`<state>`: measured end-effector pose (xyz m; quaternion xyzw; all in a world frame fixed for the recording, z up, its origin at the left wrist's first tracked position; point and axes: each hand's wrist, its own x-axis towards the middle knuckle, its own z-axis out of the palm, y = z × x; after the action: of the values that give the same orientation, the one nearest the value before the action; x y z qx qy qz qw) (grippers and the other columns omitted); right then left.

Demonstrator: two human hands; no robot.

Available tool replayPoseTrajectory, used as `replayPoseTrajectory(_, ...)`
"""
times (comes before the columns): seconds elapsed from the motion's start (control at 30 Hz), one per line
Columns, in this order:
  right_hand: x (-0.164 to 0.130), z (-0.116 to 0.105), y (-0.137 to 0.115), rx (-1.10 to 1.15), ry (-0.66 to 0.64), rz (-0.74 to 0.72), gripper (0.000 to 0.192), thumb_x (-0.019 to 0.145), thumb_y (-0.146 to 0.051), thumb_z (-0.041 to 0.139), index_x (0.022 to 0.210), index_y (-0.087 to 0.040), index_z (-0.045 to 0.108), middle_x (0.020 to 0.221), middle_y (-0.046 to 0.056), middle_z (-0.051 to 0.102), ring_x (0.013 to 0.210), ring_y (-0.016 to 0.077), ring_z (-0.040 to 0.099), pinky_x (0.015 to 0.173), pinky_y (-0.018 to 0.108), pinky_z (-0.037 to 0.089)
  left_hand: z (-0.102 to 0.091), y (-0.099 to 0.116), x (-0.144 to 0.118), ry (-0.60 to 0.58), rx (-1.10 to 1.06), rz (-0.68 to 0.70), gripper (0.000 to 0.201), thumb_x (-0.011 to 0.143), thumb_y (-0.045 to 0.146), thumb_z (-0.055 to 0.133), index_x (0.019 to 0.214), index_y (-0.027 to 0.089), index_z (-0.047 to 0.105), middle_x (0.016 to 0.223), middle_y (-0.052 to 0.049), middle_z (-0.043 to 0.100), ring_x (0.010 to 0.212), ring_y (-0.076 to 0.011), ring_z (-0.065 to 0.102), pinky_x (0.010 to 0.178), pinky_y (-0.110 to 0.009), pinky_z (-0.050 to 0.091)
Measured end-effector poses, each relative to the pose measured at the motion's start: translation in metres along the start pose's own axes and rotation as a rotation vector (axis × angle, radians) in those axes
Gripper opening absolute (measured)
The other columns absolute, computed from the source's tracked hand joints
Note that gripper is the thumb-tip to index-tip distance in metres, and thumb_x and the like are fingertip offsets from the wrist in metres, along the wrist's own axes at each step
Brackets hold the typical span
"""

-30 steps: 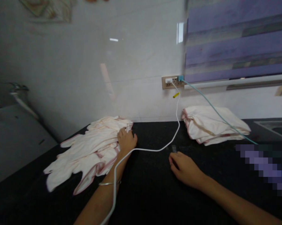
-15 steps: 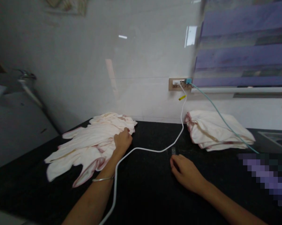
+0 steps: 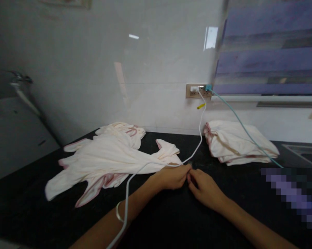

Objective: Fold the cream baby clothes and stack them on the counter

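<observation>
Left hand has dragged one garment out of the heap toward the middle, where both hands now meet.

Half a second ago the left hand (image 3: 171,177) lay on the loose heap of pale garments (image 3: 93,162); now its grip is pinched shut on the edge of one pink-trimmed garment (image 3: 145,159), stretched from the heap across to just left of that grip. The right hand (image 3: 206,188) rests on the black tabletop (image 3: 171,221), fingertips touching the left's; whether its grip pinches the cloth I cannot tell. By the look of it, this piece is only pulled free, not yet spread or folded, and most of the heap remains. A folded stack (image 3: 238,143) lies beyond and right of the right hand. A white cable (image 3: 197,145) from the wall socket (image 3: 197,91) trails over the garment and the left forearm, in the way; a teal cable (image 3: 238,124) crosses the stack.
</observation>
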<state>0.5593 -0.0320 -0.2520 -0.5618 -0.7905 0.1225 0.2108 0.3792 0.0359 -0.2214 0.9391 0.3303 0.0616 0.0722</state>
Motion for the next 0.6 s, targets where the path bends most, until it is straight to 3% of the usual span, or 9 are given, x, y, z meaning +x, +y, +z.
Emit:
replayPoseTrajectory(0.1, 0.001, 0.003, 0.003, 0.025, 0.027, 0.014, 0.007, 0.091, -0.018, 0.049, 0.089, -0.021, 0.054, 0.089, 0.004, 0.062, 0.082, 0.0179, 0.056, 0.075, 0.03, 0.037, 0.002, 0.001, 0.0, -0.02, -0.043, 0.076, 0.018, 0.101, 0.028, 0.04, 0.11, 0.028, 0.056, 0.093, 0.0, 0.071, 0.082, -0.0192, 0.069, 0.073, -0.028, 0.049)
replayPoseTrajectory(0.23, 0.002, 0.004, 0.005, 0.084, 0.051, 0.011, 0.006, 0.086, -0.016, 0.053, 0.089, -0.021, 0.053, 0.088, 0.002, 0.06, 0.081, 0.017, 0.054, 0.073, 0.029, 0.036, 0.001, -0.008, 0.006, 0.203, -0.021, 0.105, 0.025, 0.104, 0.033, 0.04, 0.117, 0.023, 0.059, 0.108, -0.006, 0.07, 0.102, -0.0219, 0.065, 0.092, -0.034, 0.048)
replayPoseTrajectory(0.3, 0.001, 0.003, 0.004, 0.092, 0.04, -0.013, 0.007, 0.086, -0.014, 0.051, 0.088, -0.021, 0.053, 0.086, 0.001, 0.06, 0.08, 0.0169, 0.053, 0.073, 0.029, 0.035, 0.0, -0.015, 0.01, 0.317, 0.054, 0.044, 0.026, 0.103, 0.034, 0.043, 0.118, 0.02, 0.06, 0.116, -0.009, 0.068, 0.11, -0.0249, 0.062, 0.096, -0.038, 0.046)
replayPoseTrajectory(0.4, 0.0, 0.002, 0.004, 0.082, 0.031, -0.037, 0.009, 0.087, -0.013, 0.049, 0.086, -0.021, 0.053, 0.085, 0.001, 0.059, 0.08, 0.0168, 0.053, 0.073, 0.029, 0.034, 0.001, -0.027, 0.011, 0.437, 0.18, -0.162, 0.033, 0.101, 0.032, 0.047, 0.129, 0.018, 0.057, 0.125, -0.011, 0.064, 0.118, -0.0289, 0.056, 0.098, -0.041, 0.045)
replayPoseTrajectory(0.5, 0.001, 0.003, 0.005, 0.074, 0.033, -0.033, 0.009, 0.088, -0.014, 0.049, 0.086, -0.022, 0.053, 0.085, 0.001, 0.059, 0.08, 0.0167, 0.053, 0.072, 0.029, 0.034, 0.006, -0.042, 0.009, 0.346, 0.248, -0.357, 0.039, 0.1, 0.037, 0.049, 0.132, 0.015, 0.057, 0.131, -0.016, 0.061, 0.12, -0.0326, 0.054, 0.095, -0.044, 0.047)
replayPoseTrajectory(0.6, 0.001, 0.004, 0.006, 0.072, 0.029, -0.037, 0.009, 0.088, -0.014, 0.049, 0.086, -0.022, 0.053, 0.084, 0.0, 0.059, 0.079, 0.0166, 0.053, 0.072, 0.029, 0.034, 0.012, -0.05, 0.008, 0.201, 0.266, -0.408, 0.039, 0.1, 0.039, 0.048, 0.127, 0.014, 0.061, 0.133, -0.017, 0.06, 0.12, -0.0342, 0.054, 0.094, -0.047, 0.048)
